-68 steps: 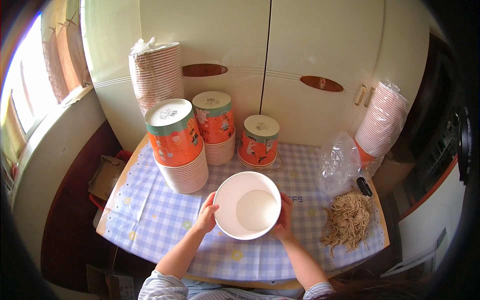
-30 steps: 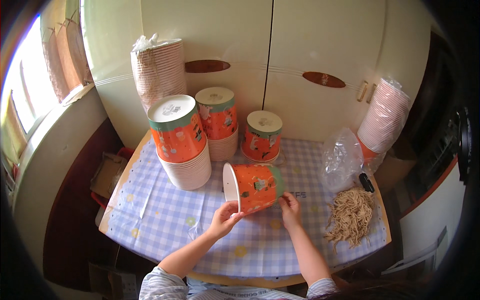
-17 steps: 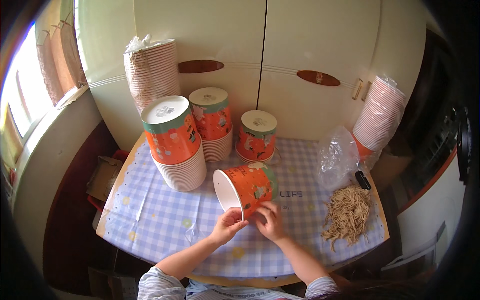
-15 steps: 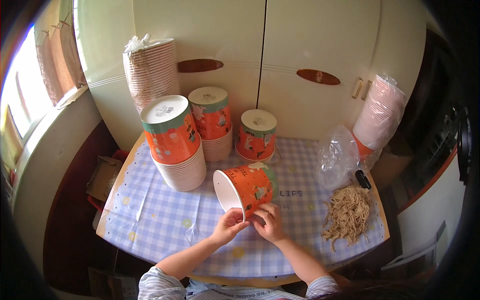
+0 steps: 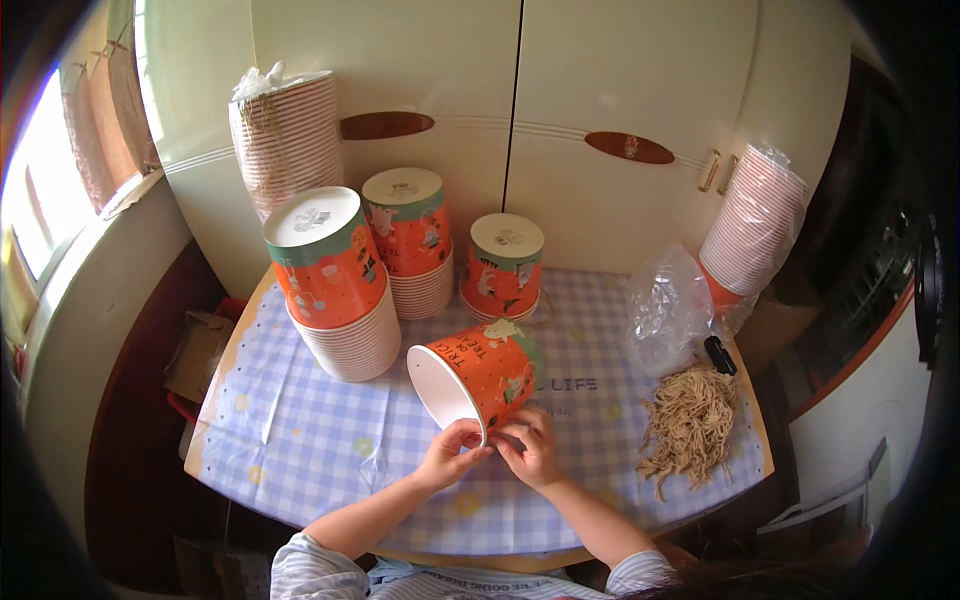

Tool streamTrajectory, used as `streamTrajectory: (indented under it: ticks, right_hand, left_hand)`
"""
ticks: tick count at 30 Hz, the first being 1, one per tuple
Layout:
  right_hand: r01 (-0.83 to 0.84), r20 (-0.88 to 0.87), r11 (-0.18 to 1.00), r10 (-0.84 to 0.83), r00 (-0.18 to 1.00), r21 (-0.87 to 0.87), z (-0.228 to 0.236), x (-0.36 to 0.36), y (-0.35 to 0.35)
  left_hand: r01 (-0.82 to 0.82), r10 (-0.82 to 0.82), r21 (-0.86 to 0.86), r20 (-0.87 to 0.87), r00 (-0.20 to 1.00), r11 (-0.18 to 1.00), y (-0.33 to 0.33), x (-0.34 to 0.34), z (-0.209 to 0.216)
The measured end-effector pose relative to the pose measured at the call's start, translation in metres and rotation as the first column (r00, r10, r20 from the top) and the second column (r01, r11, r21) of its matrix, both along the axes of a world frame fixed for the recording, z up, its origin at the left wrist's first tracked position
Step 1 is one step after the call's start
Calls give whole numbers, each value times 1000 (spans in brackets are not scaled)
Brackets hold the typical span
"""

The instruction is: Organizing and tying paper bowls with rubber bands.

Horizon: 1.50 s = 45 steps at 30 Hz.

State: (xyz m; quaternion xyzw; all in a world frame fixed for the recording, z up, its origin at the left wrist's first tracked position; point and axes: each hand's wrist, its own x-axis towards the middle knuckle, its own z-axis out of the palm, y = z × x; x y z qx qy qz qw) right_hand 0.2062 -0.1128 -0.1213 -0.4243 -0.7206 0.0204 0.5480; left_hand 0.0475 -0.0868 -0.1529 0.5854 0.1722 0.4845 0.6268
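Observation:
An orange and green paper bucket (image 5: 480, 372) with cartoon prints lies tilted on its side on the tablecloth, its white open mouth facing left and toward me. My left hand (image 5: 455, 455) pinches the lower rim, fingertips at the edge of the mouth. Close beside it, my right hand (image 5: 529, 447) is closed on the bucket's side near the same rim, thumb and fingers almost meeting the left hand's. Whether a small thing is between the fingertips cannot be made out.
Upside-down bucket stacks stand at the left (image 5: 335, 285), behind it (image 5: 408, 240) and centre back (image 5: 503, 265). A tall wrapped stack (image 5: 285, 140) rises back left. At right are another wrapped stack (image 5: 755, 220), a clear plastic bag (image 5: 665, 315), a black object (image 5: 719, 355) and a beige string bundle (image 5: 690, 425).
The whole view has shifted slightly, so things sit a little farther left. Both hands keep their places at the bucket's rim, with hardly any finger movement.

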Motion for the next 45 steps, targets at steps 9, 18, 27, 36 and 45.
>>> streamTrajectory:
  ticks: [9,18,27,36,45]
  right_hand:
    - [-13,-54,999,10,999,-50,-8,2,1]
    - [-28,-88,998,23,996,-53,-6,1,2]
    - [-34,-80,998,30,996,-51,-4,1,3]
    - [-31,-56,992,25,998,-120,-5,3,1]
    - [92,-125,983,-113,986,-161,1,36,22]
  left_hand:
    - [-22,25,31,-87,996,999,1,1,-1]
    - [-26,26,4,-115,993,1000,0,0,3]
    - [-49,55,45,-153,987,998,0,-1,4]
    - [-75,91,95,-182,979,993,-1,-1,5]
    - [-238,259,151,-135,957,959,2,0,1]
